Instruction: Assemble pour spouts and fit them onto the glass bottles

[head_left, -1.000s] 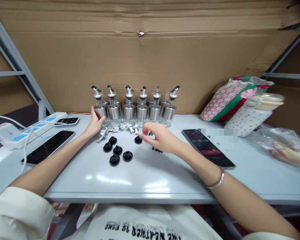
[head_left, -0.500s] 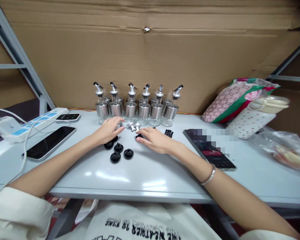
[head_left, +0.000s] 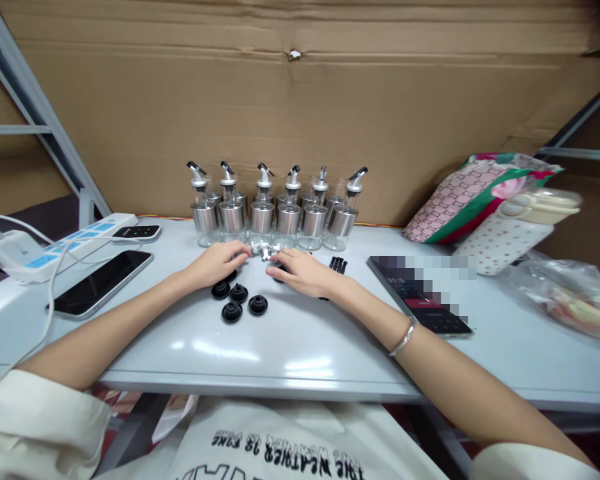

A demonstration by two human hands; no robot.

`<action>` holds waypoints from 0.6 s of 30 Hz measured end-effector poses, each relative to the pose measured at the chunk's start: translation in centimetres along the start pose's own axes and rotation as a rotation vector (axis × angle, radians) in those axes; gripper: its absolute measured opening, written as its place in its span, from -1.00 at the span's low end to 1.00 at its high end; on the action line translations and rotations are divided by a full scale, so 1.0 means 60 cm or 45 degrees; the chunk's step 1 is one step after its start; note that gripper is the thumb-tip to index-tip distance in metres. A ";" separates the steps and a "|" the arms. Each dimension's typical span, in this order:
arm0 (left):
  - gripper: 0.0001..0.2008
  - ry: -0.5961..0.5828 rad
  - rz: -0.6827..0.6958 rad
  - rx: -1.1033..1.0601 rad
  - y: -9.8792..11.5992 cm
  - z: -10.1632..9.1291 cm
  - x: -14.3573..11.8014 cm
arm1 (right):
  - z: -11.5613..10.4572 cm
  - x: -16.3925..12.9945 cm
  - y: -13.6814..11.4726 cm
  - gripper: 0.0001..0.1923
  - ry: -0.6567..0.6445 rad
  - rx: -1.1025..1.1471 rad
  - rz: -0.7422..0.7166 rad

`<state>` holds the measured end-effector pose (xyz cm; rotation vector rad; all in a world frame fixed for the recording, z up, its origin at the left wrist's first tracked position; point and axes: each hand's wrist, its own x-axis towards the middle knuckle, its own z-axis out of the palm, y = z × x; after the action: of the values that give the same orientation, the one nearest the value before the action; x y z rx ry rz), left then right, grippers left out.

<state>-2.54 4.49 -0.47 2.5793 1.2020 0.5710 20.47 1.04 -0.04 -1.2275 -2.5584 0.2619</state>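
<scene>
Small silver pieces (head_left: 265,253) lie in a pile on the table between my hands. My left hand (head_left: 219,263) reaches to the pile's left side, palm down, with its fingers stretched out. My right hand (head_left: 300,270) touches the pile from the right, its thumb apart from the fingers, and partly covers a black part beneath it. Several round black stoppers (head_left: 231,312) lie in front of my left hand. Short black pieces (head_left: 337,265) lie in a row to the right of my right hand. Behind stand glass bottles (head_left: 262,219) with metal sleeves; the front row carries silver pour spouts (head_left: 265,175).
A phone (head_left: 100,283) and a power strip (head_left: 80,243) with white cables lie at left. Another phone (head_left: 420,297) is at right, beyond it a spotted bottle (head_left: 510,237), a patterned bag (head_left: 455,207) and a clear plastic bag (head_left: 570,293). A cardboard sheet (head_left: 290,120) closes the back.
My hands have drawn closer together around the silver pieces, the left moving slightly right and the right slightly left. The bottles and stoppers stay as they were.
</scene>
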 end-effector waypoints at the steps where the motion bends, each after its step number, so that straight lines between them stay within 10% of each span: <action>1: -0.65 -0.022 0.013 -0.014 0.001 -0.001 0.000 | 0.002 0.000 0.001 -0.53 -0.002 0.007 -0.020; 10: -0.69 0.121 0.117 -0.004 0.000 0.001 0.001 | 0.013 -0.001 -0.006 -0.51 -0.021 -0.132 -0.043; 18: -0.39 0.018 -0.549 0.556 -0.009 -0.047 -0.018 | 0.004 -0.001 -0.009 -0.59 0.022 -0.099 -0.026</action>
<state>-4.80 4.15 1.58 2.5047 2.0014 0.2536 20.03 0.67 -0.15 -1.2246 -2.5869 0.1478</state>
